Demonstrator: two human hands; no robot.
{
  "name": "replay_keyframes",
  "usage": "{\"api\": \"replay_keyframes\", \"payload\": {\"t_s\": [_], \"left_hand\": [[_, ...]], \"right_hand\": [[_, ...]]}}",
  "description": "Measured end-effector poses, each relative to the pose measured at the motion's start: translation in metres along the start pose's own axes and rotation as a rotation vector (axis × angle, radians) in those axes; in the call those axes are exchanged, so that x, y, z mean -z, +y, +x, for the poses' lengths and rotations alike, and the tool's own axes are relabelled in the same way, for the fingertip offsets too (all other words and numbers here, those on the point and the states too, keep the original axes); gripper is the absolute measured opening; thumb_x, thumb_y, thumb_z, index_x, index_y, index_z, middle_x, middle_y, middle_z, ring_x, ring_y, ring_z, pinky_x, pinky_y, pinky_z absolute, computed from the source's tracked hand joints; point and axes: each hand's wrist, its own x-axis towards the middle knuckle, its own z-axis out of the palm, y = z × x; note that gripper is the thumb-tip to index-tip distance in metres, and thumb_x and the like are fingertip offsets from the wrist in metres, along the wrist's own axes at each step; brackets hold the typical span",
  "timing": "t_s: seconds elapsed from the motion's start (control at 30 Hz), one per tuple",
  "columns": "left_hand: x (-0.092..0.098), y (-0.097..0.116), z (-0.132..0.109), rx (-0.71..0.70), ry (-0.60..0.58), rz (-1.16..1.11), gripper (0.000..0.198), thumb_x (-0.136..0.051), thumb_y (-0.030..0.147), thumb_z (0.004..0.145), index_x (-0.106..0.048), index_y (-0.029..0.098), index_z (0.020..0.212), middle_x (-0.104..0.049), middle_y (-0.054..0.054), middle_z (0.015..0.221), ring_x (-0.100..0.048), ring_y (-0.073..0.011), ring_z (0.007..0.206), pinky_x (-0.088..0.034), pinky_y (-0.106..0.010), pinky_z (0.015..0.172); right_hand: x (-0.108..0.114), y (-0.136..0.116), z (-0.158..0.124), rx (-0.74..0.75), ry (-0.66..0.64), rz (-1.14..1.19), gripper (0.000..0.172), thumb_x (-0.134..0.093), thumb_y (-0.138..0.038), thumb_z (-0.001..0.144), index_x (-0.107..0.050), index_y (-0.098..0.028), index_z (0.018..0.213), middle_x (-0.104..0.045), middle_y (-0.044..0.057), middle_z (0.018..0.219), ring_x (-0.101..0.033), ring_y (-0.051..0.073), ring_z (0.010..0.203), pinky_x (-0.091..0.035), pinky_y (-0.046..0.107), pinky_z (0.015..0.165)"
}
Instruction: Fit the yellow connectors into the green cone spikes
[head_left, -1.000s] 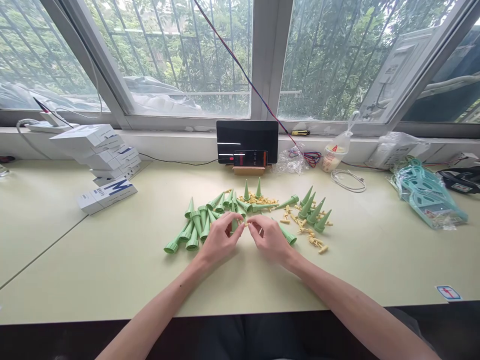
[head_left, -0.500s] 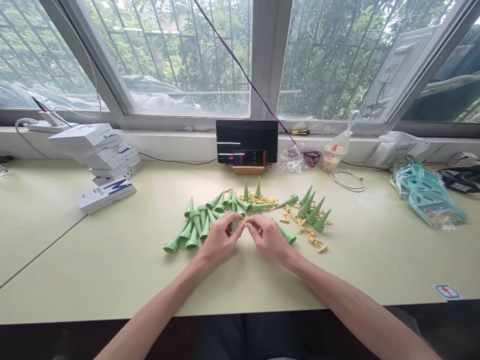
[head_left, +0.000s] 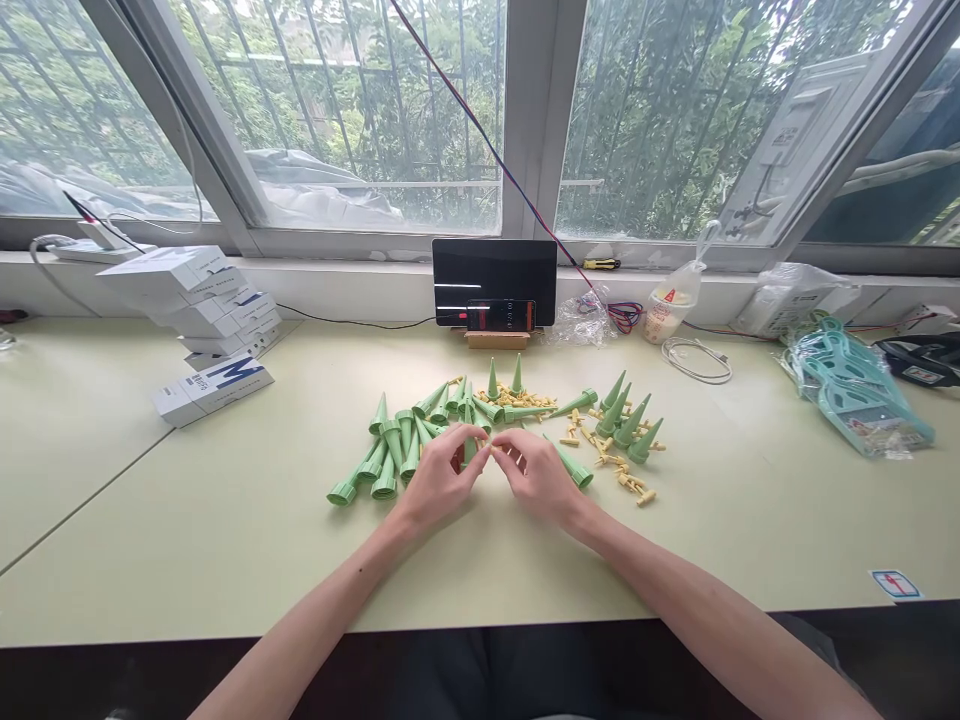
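Observation:
My left hand (head_left: 444, 470) and my right hand (head_left: 538, 474) meet fingertip to fingertip above the table. Between them they pinch a small yellow plastic peg (head_left: 490, 447), mostly covered by the fingers. Green plastic shows in the gap between my left thumb and forefinger; whether that hand touches it I cannot tell. Many hollow green plastic spikes (head_left: 392, 440) with ribbed caps lie heaped beside my left hand. One green spike (head_left: 576, 470) lies just behind my right hand. Several more spikes (head_left: 630, 420) stand upright at the right, among loose yellow pegs (head_left: 626, 478).
A tablet (head_left: 495, 270) with a phone (head_left: 500, 316) before it leans at the window wall. White boxes (head_left: 214, 390) are stacked at left. A bagged cup (head_left: 666, 308), a white cable (head_left: 696, 362) and wrapped turquoise plastic items (head_left: 855, 390) lie at right.
Both hands stay in nearly the same place, with only a slight shift of the fingertips around the yellow peg. The spikes and loose pegs have not moved.

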Motion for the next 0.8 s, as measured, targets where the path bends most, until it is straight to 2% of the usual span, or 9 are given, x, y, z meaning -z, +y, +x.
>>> {"api": "replay_keyframes", "payload": {"t_s": [0.53, 0.8], "left_hand": [[-0.0008, -0.0008, -0.0004, 0.003, -0.03, -0.029, 0.016, -0.052, 0.034, 0.096, -0.062, 0.021, 0.099, -0.058, 0.0, 0.081, -0.045, -0.0107, 0.06, -0.04, -0.024, 0.057], [-0.0002, -0.0008, -0.0003, 0.001, -0.024, -0.016, 0.016, -0.052, 0.033, 0.097, -0.062, 0.021, 0.099, -0.059, 0.0, 0.079, -0.045, -0.0107, 0.059, -0.04, -0.024, 0.057]], "right_hand": [[0.0015, -0.0018, 0.0013, 0.012, -0.027, -0.012, 0.023, -0.046, -0.026, 0.099, -0.065, -0.018, 0.091, -0.062, 0.003, 0.076, -0.052, 0.015, 0.066, -0.041, 0.027, 0.06], [0.0004, -0.0021, 0.0007, -0.009, -0.036, 0.037, 0.016, -0.05, -0.026, 0.098, -0.063, -0.019, 0.102, -0.065, 0.003, 0.081, -0.057, 0.015, 0.067, -0.043, 0.026, 0.058]]}}
